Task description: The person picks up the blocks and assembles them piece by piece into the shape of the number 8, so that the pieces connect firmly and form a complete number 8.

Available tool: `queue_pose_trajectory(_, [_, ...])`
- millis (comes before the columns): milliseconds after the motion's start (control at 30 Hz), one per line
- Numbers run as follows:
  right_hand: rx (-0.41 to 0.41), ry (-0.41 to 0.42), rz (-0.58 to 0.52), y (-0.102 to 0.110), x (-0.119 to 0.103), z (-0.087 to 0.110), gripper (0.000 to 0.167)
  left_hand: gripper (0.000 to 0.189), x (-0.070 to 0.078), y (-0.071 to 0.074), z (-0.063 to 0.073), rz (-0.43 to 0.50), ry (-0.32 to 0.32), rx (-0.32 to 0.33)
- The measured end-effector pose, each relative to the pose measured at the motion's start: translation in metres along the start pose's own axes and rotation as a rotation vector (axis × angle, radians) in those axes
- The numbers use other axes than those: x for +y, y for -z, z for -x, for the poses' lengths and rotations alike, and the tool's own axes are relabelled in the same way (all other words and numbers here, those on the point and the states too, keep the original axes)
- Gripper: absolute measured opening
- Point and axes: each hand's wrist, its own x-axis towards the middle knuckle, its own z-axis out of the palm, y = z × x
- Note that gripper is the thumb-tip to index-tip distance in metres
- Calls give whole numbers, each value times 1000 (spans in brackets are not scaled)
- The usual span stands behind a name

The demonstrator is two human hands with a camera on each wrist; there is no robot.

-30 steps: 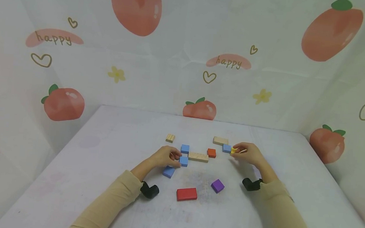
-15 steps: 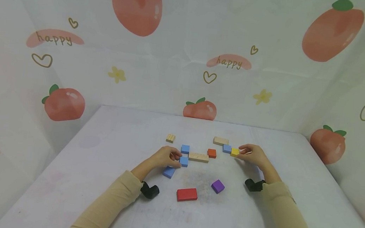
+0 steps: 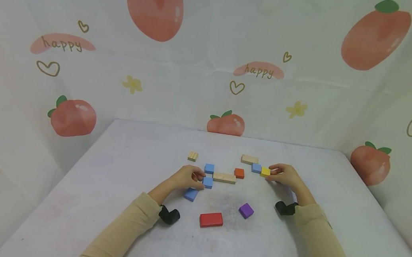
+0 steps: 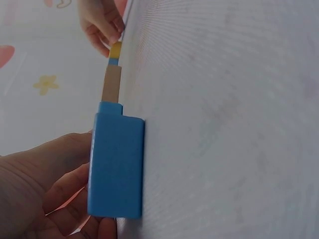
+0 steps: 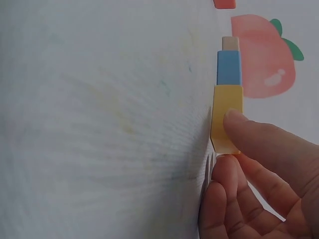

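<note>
My left hand (image 3: 187, 177) has its thumb and forefinger at the left end of a blue block (image 3: 207, 183), which it pinches along its near and far edges. In the left wrist view another blue block (image 4: 117, 167) covers the fingertips. My right hand (image 3: 287, 176) pinches the right end of a yellow block (image 3: 265, 172). In the right wrist view the thumb lies on the yellow block's side and the other fingers curl by its end. The yellow block meets a blue block (image 3: 256, 168), which stands against a pale wooden block (image 3: 249, 159).
A wooden plank (image 3: 224, 178) lies right of the held blue block, with a second blue block (image 3: 209, 168) behind. An orange-red block (image 3: 239, 173) is beside the plank. A red block (image 3: 211, 220), a purple block (image 3: 246, 211), a tilted blue block (image 3: 191, 194) and a striped wooden block (image 3: 192, 156) lie around.
My right hand has slid right, so the yellow block, mostly covered before, now shows. The yellow block sits in line with its blue neighbour. My left hand has stayed put.
</note>
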Motion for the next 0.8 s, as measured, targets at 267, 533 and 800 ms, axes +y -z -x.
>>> queue_pose_trajectory(267, [-6, 0, 3, 1, 0, -1, 51, 33, 1, 0, 1, -3, 3, 2])
queue_pose_trajectory(533, [-9, -2, 10, 2, 0, 0, 50, 33, 2, 0, 2, 0, -5, 3])
queue_pose_trajectory(800, [-10, -5, 11, 2, -1, 1, 51, 33, 2, 1, 3, 5, -10, 9])
